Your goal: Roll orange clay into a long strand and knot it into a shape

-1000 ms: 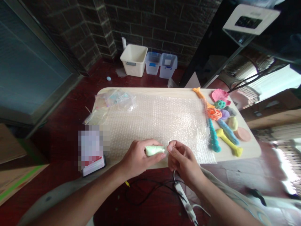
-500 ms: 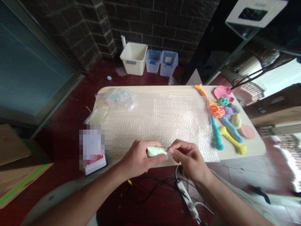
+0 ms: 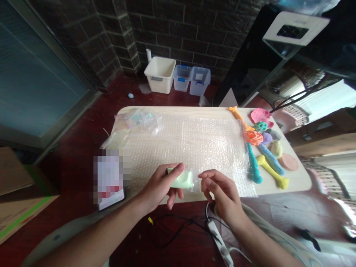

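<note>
My left hand [image 3: 164, 185] grips a small clear packet of light green modelling clay [image 3: 183, 180], its thumb across the top and its fingers underneath. The packet lies flat side up, with its transparent end pointing right. Close to that end is my right hand [image 3: 222, 193], its fingers bent and apart with nothing seen in them. Both hands are over the front edge of a bubble wrap sheet [image 3: 205, 144] spread on the table [image 3: 302, 181].
Coloured clay shapes, among them a yellow bone shape [image 3: 272, 172] and an orange lattice ball [image 3: 253, 137], lie at the table's right. Clear plastic packets [image 3: 144, 120] sit at the back left. Storage bins [image 3: 160, 76] stand on the floor behind. A power strip [image 3: 219, 241] lies below.
The packet has been turned so its broad face shows. My right fingers have come away from its end and opened. My left thumb has shifted on top of it.
</note>
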`<act>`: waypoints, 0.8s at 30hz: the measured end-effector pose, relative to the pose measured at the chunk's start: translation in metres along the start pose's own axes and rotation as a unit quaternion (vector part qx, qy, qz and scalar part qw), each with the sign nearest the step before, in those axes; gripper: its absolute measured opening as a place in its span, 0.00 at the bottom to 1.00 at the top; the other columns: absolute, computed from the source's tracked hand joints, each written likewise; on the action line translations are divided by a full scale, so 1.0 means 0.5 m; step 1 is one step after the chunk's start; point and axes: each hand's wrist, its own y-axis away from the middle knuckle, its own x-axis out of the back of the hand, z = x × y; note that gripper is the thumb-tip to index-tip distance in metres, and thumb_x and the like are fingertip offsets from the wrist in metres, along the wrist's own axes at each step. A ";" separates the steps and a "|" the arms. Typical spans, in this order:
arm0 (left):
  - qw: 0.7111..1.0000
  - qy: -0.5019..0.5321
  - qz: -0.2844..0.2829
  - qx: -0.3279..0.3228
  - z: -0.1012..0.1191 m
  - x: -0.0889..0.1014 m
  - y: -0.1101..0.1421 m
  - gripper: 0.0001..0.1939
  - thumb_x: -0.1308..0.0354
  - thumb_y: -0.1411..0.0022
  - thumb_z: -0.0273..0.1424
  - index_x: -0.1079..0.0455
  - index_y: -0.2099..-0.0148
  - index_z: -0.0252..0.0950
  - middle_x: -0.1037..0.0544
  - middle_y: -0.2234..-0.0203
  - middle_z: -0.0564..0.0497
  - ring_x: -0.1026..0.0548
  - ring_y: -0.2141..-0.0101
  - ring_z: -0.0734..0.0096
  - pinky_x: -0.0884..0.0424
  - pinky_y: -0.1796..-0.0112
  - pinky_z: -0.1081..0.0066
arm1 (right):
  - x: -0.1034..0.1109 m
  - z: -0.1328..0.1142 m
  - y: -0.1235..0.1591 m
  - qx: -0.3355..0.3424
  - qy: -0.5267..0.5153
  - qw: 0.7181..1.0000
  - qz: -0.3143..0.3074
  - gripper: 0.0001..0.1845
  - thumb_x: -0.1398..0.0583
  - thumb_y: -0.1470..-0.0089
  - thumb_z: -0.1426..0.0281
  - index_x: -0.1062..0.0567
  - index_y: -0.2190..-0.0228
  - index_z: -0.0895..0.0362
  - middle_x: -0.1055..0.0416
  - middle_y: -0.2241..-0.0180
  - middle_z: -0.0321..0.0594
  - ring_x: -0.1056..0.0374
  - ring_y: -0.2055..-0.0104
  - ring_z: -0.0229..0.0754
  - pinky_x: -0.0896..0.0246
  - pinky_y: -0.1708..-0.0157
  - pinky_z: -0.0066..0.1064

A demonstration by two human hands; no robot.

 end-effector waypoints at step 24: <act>0.978 -0.148 0.067 -0.128 -0.005 0.000 0.011 0.23 0.42 0.31 0.51 0.28 0.64 0.34 0.23 0.82 0.52 0.34 0.89 0.81 0.43 0.87 0.83 | -0.007 -0.009 0.011 -0.030 0.003 0.999 -0.021 0.11 0.33 0.37 0.62 0.21 0.56 0.55 0.34 0.76 0.31 0.48 0.80 0.29 0.57 0.82 0.23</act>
